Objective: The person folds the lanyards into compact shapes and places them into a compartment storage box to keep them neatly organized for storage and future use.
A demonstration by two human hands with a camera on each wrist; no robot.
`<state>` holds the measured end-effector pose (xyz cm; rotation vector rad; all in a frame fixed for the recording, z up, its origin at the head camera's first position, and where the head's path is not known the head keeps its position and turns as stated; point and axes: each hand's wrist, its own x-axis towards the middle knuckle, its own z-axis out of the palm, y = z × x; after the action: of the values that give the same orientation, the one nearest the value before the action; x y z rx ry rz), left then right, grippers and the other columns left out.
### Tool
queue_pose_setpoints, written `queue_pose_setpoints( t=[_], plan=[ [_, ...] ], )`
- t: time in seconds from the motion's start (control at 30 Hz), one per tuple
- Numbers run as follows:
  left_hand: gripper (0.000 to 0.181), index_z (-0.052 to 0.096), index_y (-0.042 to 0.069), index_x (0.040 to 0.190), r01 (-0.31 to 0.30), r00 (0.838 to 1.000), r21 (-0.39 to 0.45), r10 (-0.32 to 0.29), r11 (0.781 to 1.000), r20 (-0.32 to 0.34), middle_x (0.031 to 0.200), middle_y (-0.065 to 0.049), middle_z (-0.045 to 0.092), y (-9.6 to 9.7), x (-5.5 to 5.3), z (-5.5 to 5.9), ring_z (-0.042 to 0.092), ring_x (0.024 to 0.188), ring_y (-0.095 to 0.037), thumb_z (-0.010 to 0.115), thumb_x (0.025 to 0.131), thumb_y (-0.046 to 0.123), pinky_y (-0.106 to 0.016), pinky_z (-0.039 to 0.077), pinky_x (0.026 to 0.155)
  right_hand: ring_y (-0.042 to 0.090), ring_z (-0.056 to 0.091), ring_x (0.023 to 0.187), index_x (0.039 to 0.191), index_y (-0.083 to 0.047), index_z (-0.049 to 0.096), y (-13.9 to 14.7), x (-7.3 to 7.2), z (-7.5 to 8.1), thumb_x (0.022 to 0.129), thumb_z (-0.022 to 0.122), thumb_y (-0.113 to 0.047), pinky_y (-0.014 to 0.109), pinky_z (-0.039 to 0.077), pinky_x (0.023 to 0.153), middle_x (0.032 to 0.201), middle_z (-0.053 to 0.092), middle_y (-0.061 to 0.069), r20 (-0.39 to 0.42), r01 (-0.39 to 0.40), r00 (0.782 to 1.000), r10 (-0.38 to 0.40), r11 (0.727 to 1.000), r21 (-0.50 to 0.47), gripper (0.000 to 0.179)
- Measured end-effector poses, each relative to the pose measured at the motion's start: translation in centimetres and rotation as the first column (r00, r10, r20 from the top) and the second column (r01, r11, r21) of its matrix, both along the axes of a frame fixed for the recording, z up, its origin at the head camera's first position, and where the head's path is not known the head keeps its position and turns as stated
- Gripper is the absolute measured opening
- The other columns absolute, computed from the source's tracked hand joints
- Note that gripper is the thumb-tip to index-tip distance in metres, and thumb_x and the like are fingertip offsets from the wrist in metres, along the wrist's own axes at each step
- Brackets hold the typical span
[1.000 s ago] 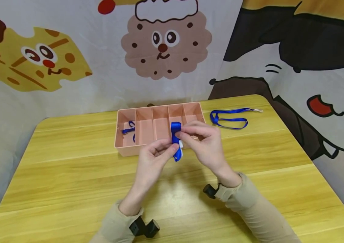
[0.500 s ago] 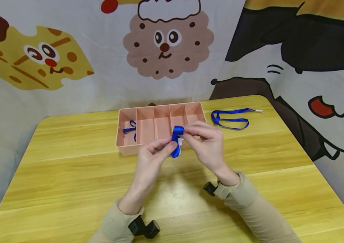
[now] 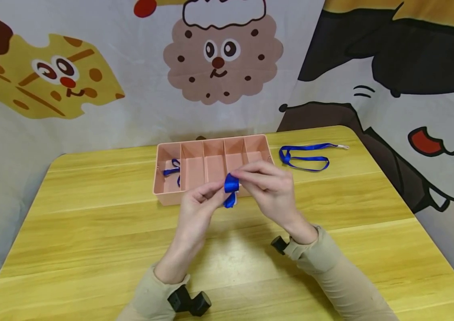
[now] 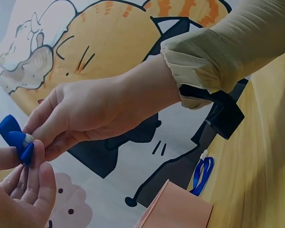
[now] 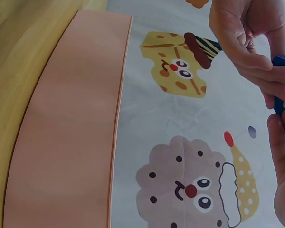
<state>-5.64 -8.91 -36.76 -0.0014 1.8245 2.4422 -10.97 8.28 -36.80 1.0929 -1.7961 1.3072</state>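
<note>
A folded blue lanyard [image 3: 232, 183] with a small white part is held between both hands, in front of the box. My left hand [image 3: 198, 207] pinches its lower part between thumb and fingers. From the other side, my right hand [image 3: 271, 189] pinches the top of the strap, which curves over in a loop. Close up in the left wrist view, the blue strap [image 4: 12, 133] shows a pale piece at its middle. Fingers partly hide the lanyard [image 5: 279, 102] at the right edge of the right wrist view.
Behind the hands stands a pink box [image 3: 192, 167] with several compartments. A blue lanyard [image 3: 172, 171] lies in its leftmost compartment. Another blue lanyard [image 3: 309, 166] with a metal clip lies on the wooden table [image 3: 90, 227], right of the box. A printed cloth [image 3: 130, 120] hangs behind.
The upper strap, standing straight up one second ago, has been bent over and down into a loop by the right hand. The left hand keeps its pinch nearly in place.
</note>
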Motion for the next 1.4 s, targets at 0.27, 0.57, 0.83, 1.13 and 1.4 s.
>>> queue_pose_setpoints(
  t=[0.27,0.57,0.83,1.13,1.4],
  plan=[
    [0.031,0.064,-0.02,0.125,-0.01,1.0,0.024,0.009,1.0,0.023,0.083,0.015,0.079,-0.1,0.0,0.3,0.074,0.077,-0.002,0.061,0.101,-0.001,-0.022,0.061,0.084,0.032,0.075,0.082,0.096,0.009,0.079,0.2,0.0,0.0,0.104,0.063,-0.014,0.016,0.059,0.077,0.091,0.076,0.022,-0.096,0.018,0.995,-0.012,0.998,0.063,0.029],
    [0.026,0.067,-0.017,0.121,-0.031,0.998,0.046,0.029,0.998,0.052,0.083,0.013,0.079,-0.1,0.0,0.4,0.074,0.078,-0.003,0.062,0.1,-0.003,-0.022,0.061,0.083,0.029,0.073,0.083,0.099,0.006,0.08,0.3,0.1,0.3,0.105,0.06,-0.01,0.023,0.052,0.065,0.093,0.076,0.019,-0.195,0.059,0.98,-0.037,0.992,0.111,0.026],
    [0.031,0.062,-0.021,0.127,0.003,1.0,0.046,-0.004,0.999,0.021,0.087,0.015,0.079,-0.3,0.1,0.3,0.074,0.081,-0.002,0.057,0.103,-0.001,-0.021,0.06,0.085,0.029,0.072,0.082,0.101,0.004,0.08,0.3,0.0,0.4,0.106,0.059,-0.008,0.026,0.051,0.064,0.092,0.075,0.017,-0.248,0.084,0.968,-0.049,0.988,0.129,0.025],
    [0.036,0.06,-0.021,0.128,0.078,0.996,0.059,-0.076,0.995,-0.036,0.097,0.011,0.08,-0.8,0.0,0.4,0.075,0.088,-0.005,0.052,0.109,0.008,-0.023,0.062,0.091,0.029,0.075,0.083,0.101,0.004,0.081,0.5,0.4,0.6,0.106,0.059,-0.007,0.031,0.063,0.073,0.093,0.077,0.016,-0.358,0.183,0.929,-0.095,0.958,0.22,0.025],
    [0.032,0.066,-0.016,0.128,0.062,0.998,-0.036,-0.063,0.997,-0.009,0.096,0.013,0.081,-1.5,-0.1,0.7,0.074,0.092,-0.004,0.064,0.099,-0.002,-0.019,0.06,0.084,0.027,0.073,0.083,0.103,0.004,0.081,0.5,0.7,0.9,0.106,0.061,-0.011,0.026,0.06,0.07,0.097,0.076,0.018,-0.298,0.141,0.952,-0.066,0.961,0.237,0.025]
  ],
)
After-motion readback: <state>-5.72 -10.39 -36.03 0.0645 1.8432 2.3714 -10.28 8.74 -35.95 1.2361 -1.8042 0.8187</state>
